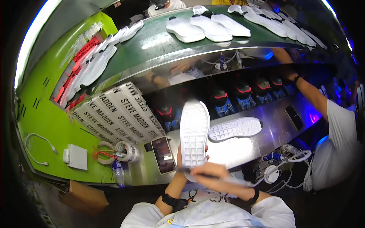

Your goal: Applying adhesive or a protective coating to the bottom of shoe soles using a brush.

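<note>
My left hand (179,158) is closed round the lower half of a white shoe sole (194,133), which stands lengthwise before me with its ridged, gridded inside up. Fingertips show at the sole's right edge; the palm is hidden beneath it. Across its near end passes my right hand (211,171), smeared by motion but closed on a slim brush-like tool (239,181). The tool's dark tip is by the sole's near end, and its pale handle points right; blur hides its exact kind. A second white sole (235,129) lies on the metal bench, right of the held one.
Many white soles (213,28) rest on the green conveyor belt (152,45) beyond. A printed carton (118,114), phone (163,155), tape roll (127,152) and bottle (118,173) are at left. A co-worker's arm (311,93) reaches in from the right, near another phone (294,117).
</note>
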A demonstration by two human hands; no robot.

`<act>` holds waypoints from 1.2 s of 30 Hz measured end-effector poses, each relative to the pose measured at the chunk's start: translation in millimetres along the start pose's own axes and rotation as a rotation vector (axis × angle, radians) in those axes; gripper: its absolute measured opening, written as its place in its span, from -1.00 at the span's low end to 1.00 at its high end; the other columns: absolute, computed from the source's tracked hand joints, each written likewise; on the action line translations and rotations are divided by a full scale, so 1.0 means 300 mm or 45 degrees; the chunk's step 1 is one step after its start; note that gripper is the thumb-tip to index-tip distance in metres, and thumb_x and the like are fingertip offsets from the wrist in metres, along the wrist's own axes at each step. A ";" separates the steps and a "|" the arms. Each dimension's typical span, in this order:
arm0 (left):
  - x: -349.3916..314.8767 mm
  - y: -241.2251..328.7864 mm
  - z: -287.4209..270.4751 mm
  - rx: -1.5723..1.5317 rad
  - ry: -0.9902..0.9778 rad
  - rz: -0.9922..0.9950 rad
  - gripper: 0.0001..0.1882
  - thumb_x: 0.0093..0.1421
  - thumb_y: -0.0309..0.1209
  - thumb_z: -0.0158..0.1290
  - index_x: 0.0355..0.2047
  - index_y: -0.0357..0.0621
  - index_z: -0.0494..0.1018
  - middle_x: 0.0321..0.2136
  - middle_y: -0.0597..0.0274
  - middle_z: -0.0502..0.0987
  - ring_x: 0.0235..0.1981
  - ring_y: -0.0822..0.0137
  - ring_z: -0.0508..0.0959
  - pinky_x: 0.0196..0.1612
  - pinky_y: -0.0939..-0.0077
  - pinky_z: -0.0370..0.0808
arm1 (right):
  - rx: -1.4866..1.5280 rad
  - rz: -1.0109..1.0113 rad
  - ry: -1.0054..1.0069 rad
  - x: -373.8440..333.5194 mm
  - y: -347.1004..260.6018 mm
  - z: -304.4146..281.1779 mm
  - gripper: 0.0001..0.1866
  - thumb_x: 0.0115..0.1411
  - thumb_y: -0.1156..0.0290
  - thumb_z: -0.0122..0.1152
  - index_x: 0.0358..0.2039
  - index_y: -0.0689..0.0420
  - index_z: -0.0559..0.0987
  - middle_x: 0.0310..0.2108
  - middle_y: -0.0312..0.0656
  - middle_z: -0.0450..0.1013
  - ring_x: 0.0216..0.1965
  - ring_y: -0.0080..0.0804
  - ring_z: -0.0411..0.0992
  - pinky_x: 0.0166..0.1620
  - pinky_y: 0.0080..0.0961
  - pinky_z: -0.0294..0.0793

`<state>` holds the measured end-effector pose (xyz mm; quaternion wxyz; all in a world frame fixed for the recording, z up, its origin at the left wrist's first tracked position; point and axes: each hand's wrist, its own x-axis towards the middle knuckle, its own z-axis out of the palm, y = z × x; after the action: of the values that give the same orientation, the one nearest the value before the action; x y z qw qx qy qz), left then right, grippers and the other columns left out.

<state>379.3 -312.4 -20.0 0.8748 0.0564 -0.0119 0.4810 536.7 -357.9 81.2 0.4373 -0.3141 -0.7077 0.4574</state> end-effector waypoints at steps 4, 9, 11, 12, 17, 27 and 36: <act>0.008 0.038 0.054 0.027 0.099 -0.057 -0.26 0.22 0.17 -0.34 0.17 -0.18 0.17 -0.10 -0.19 0.43 -0.15 -0.06 0.51 -0.14 0.01 0.51 | -0.105 -0.031 -0.147 -0.020 0.020 -0.024 -0.80 0.01 0.57 0.22 -0.29 0.19 0.60 -0.20 -0.13 0.54 -0.25 -0.40 0.51 -0.14 -0.54 0.46; 0.075 0.093 0.117 0.346 0.212 -0.376 -0.36 0.32 -0.02 -0.40 0.17 -0.30 0.15 -0.01 -0.24 0.39 -0.12 -0.15 0.50 -0.08 0.17 0.52 | 0.132 0.183 -0.293 -0.021 0.043 -0.077 -0.77 -0.01 0.58 0.25 -0.26 0.20 0.62 -0.24 -0.15 0.56 -0.22 -0.39 0.52 -0.09 -0.56 0.45; 0.110 0.105 0.137 0.304 0.148 -0.516 -0.44 0.34 -0.13 -0.33 0.14 -0.35 0.19 -0.01 -0.18 0.41 -0.11 -0.01 0.53 -0.08 0.27 0.53 | 0.136 0.092 -0.403 0.001 0.031 -0.103 -0.76 -0.01 0.59 0.24 -0.27 0.19 0.62 -0.26 -0.14 0.56 -0.21 -0.37 0.52 -0.07 -0.55 0.45; 0.134 0.113 0.144 0.289 0.287 -0.640 -0.48 0.34 -0.16 -0.28 0.13 -0.32 0.22 -0.03 -0.12 0.44 -0.10 0.04 0.53 -0.09 0.27 0.54 | 0.089 0.124 -0.533 0.012 0.020 -0.124 -0.76 -0.02 0.60 0.23 -0.27 0.20 0.63 -0.25 -0.12 0.56 -0.19 -0.35 0.52 -0.06 -0.53 0.45; 0.212 0.087 0.153 0.990 0.370 -1.081 -0.62 0.30 -0.28 -0.12 0.01 -0.29 0.38 -0.19 0.15 0.55 -0.27 0.42 0.58 -0.26 0.58 0.56 | -0.131 -0.024 -0.644 0.040 -0.007 -0.168 -0.80 -0.05 0.54 0.19 -0.34 0.14 0.63 -0.33 -0.16 0.55 -0.25 -0.26 0.52 -0.16 -0.46 0.47; 0.188 0.109 0.165 1.179 0.496 -1.393 -0.57 0.32 -0.17 -0.19 0.02 -0.20 0.39 -0.08 0.16 0.51 -0.12 0.42 0.53 -0.04 0.53 0.46 | 0.050 0.031 -0.393 -0.007 -0.064 -0.331 -0.78 -0.11 0.57 0.31 -0.36 0.16 0.66 -0.32 -0.21 0.56 -0.08 -0.29 0.39 0.04 -0.35 0.35; 0.048 -0.103 0.045 -0.299 -0.017 -0.168 -0.24 0.19 0.12 -0.25 0.25 -0.14 0.06 0.18 -0.12 0.18 0.18 -0.01 0.25 0.21 -0.01 0.19 | -0.192 0.231 0.513 0.024 0.023 -0.120 -0.79 -0.04 0.55 0.27 -0.32 0.20 0.63 -0.39 -0.17 0.55 -0.37 -0.44 0.47 -0.20 -0.50 0.41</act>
<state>413.4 -318.3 -8.4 0.9050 -0.0426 -0.0704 0.4174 566.7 -335.7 84.5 0.5020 -0.4932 -0.6073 0.3687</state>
